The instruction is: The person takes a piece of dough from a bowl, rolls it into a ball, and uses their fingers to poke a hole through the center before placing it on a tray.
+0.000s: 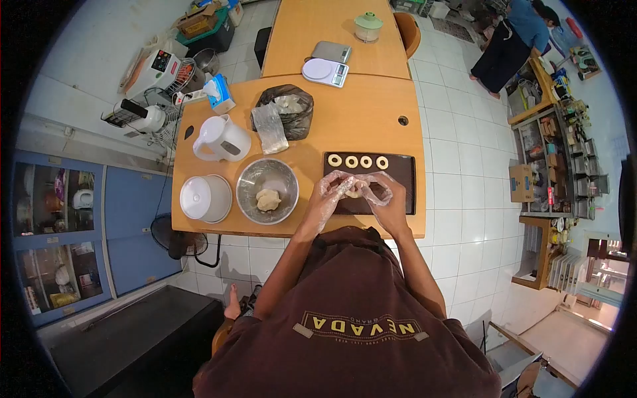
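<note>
Together, both hands meet over the near edge of a dark baking tray (402,174) on the wooden surface (358,119), each in a thin clear plastic glove. The left hand (330,197) comes in from the left with its forearm angled up toward the tray, its fingers curled inward. The right hand (387,197) mirrors it from the right, fingers bent toward the left ones. Between the two sets of fingers sits one small piece of pale dough (356,190), pinched from both sides just above the tray.

Four dough rings (358,161) lie in a row along the far edge of the tray, spaced apart. Left of the tray stands one steel bowl (267,191) holding one lump of dough (268,199). Further left is one white round lidded container (206,198), and behind it one white jug (222,138). One dark plastic bag (286,109) sits behind the bowl. Two scales (327,63) rest at the far side.
</note>
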`<state>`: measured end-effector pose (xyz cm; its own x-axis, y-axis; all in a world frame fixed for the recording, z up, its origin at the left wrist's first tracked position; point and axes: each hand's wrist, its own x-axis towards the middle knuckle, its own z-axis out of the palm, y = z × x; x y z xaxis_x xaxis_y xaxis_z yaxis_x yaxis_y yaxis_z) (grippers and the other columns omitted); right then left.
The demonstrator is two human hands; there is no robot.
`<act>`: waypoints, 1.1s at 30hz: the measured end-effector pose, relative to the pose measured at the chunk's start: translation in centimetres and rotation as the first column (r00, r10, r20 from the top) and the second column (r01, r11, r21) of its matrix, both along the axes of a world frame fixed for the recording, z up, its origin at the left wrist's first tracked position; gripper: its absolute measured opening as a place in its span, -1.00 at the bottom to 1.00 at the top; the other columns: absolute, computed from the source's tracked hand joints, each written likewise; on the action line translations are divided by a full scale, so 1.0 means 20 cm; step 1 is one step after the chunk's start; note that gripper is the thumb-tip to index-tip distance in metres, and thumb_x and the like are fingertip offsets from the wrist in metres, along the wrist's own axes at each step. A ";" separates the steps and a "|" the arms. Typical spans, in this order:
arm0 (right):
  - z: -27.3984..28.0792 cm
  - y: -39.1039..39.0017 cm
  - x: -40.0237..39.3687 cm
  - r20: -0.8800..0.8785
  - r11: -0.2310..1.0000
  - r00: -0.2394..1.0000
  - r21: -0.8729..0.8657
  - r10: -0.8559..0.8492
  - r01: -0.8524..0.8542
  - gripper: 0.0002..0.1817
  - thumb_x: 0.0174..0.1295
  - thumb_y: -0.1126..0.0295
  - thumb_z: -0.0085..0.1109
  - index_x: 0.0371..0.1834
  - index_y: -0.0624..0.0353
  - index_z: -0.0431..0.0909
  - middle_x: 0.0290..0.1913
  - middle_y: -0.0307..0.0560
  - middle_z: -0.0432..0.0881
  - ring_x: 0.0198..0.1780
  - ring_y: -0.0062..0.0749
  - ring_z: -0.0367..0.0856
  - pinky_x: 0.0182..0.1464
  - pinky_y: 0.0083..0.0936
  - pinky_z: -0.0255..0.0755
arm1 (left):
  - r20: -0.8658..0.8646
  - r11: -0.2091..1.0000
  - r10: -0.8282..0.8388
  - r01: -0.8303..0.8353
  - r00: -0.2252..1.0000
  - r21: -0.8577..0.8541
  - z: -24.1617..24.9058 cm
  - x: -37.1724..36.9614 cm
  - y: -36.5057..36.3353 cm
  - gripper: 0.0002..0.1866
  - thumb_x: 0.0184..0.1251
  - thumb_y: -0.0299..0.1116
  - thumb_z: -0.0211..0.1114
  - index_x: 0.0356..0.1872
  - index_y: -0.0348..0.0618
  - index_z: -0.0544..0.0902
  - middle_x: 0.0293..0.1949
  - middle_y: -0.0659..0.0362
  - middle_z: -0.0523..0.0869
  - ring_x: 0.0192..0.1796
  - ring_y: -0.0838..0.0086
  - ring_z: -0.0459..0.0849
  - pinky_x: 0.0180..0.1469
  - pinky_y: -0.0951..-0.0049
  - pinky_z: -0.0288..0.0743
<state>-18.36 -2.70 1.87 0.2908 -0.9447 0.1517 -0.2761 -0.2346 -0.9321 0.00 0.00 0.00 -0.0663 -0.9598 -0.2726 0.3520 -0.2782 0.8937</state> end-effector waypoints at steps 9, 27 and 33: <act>0.02 0.08 0.05 0.286 0.968 0.953 0.250 -0.099 0.026 -0.74 0.40 0.55 0.38 0.10 0.28 0.62 -0.06 -0.21 0.72 -0.04 -0.61 0.66 0.07 -0.57 0.57 | -0.053 0.999 0.031 -0.032 0.998 -0.026 0.05 -0.01 0.04 -0.81 0.58 -0.32 0.33 0.01 -0.23 0.64 -0.11 0.26 0.70 -0.04 0.63 0.64 0.05 0.52 0.52; -0.01 0.02 0.07 0.226 0.973 0.974 0.226 -0.009 -0.044 -0.66 0.41 0.58 0.34 0.21 0.30 0.57 0.06 -0.15 0.69 0.09 -0.54 0.66 0.19 -0.51 0.55 | -0.174 0.986 0.163 -0.166 0.971 -0.003 -0.04 -0.01 0.01 -0.75 0.66 -0.25 0.21 0.08 -0.23 0.60 0.00 0.18 0.66 0.10 0.49 0.69 0.17 0.39 0.61; -0.05 0.02 0.07 0.370 0.965 0.925 0.262 -0.081 -0.021 -0.66 0.42 0.47 0.37 0.19 0.32 0.59 0.01 -0.13 0.72 0.06 -0.53 0.66 0.18 -0.49 0.54 | -0.278 0.998 0.062 -0.064 0.959 0.001 -0.02 0.01 0.01 -0.71 0.66 -0.23 0.22 0.10 -0.27 0.60 0.04 0.15 0.68 0.12 0.46 0.70 0.22 0.32 0.66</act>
<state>-16.91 -2.27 0.91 0.2313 -0.9729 -0.0047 0.1019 0.0290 -0.9944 0.25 0.15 -0.36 -0.0774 -0.9667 -0.2441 0.6029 -0.2403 0.7607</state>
